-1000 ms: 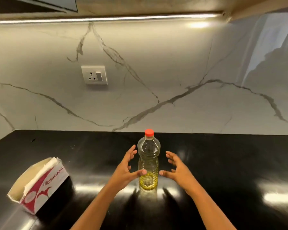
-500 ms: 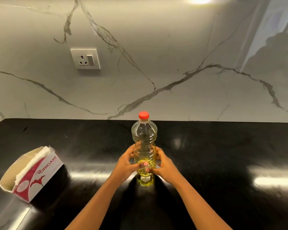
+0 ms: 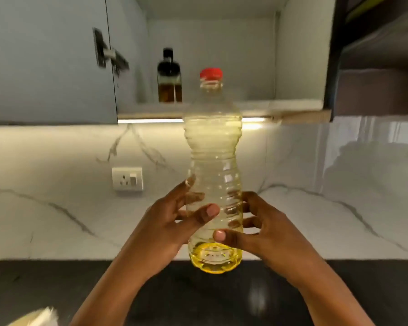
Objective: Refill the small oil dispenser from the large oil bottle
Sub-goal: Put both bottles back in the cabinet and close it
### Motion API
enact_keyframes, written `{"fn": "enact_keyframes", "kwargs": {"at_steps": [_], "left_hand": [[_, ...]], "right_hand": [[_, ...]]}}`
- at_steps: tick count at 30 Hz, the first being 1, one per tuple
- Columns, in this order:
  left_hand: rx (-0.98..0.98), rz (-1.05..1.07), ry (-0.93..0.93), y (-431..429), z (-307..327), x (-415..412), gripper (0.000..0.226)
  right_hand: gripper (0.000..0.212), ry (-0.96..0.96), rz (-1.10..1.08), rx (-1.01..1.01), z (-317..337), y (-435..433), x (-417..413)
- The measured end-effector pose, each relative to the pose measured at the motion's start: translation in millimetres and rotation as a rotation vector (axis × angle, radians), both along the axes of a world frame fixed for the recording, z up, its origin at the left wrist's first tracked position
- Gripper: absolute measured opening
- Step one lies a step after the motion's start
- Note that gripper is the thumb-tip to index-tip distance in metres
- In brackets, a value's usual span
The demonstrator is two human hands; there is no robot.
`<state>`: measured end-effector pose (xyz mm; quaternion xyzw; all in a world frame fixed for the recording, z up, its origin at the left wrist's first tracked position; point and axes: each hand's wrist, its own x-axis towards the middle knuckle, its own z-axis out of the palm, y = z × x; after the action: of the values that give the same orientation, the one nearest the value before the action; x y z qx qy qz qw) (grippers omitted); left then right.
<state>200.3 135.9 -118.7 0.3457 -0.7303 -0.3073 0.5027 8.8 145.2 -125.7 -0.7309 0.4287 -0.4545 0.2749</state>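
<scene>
Both hands grip the oil bottle upright, clear of the black counter beneath them. The left hand wraps its lower body from one side, thumb across the front. The right hand clasps it slightly lower from the other side. The red cap is on, and yellow oil shows through the clear wall. Above the hands, left of the bottle's neck, the dark-capped dispenser stands on an open cabinet's shelf. A wall socket sits left of the left hand.
</scene>
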Motion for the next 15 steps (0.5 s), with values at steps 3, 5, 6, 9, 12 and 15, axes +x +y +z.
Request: {"fn": "enact_keyframes", "kwargs": {"at_steps": [3,5,6,9,12,15], "left_hand": [[-0.051,0.03,0.016,5.7,64.5,-10.6,0.065],[-0.073,0.068,0.019,9.5,107.8,-18.7,0.083],[-0.091,0.081,0.012,11.4,129.0,-23.1,0.086],[-0.173,0.112,-0.046,12.1,183.6,-36.6,0.067],[-0.192,0.135,-0.05,-4.2,226.1,-45.4,0.057],[-0.15,0.138,-0.008,-32.5,253.7,-50.8,0.056]], "right_hand": [[0.071,-0.002,-0.023,-0.097,60.5,5.4,-9.4],[0.074,-0.009,-0.037,-0.166,101.2,7.3,-16.1],[0.071,-0.016,-0.04,-0.184,121.7,8.1,-19.3],[0.07,0.005,-0.027,-0.174,180.9,5.3,-25.8],[0.063,0.046,-0.046,-0.179,225.5,-11.3,-33.3],[0.051,0.044,-0.058,-0.159,253.1,-39.9,-36.0]]}}
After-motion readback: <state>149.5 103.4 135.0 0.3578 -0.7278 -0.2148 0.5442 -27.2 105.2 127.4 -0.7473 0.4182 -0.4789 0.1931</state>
